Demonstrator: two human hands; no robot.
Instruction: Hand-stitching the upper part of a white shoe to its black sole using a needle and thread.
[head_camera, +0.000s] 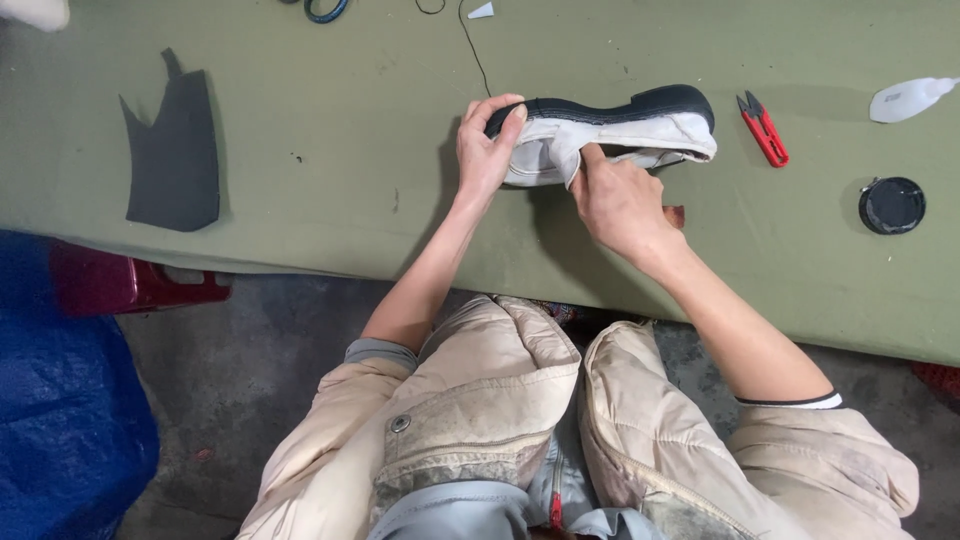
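Two hands on shoe upper (610, 125) lying on green table (330, 170). Left hand (487, 150) grips heel end, fingers curled over edge. Right hand (620, 200) pinches white lining. Red snips (763, 129) just right of shoe.

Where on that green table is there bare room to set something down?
The widest bare stretch of the green table lies between the dark cut piece and the left hand. A smaller patch runs along the near edge right of the right hand, below the red snips and round black lid. It is crowded around the shoe and white bottle.
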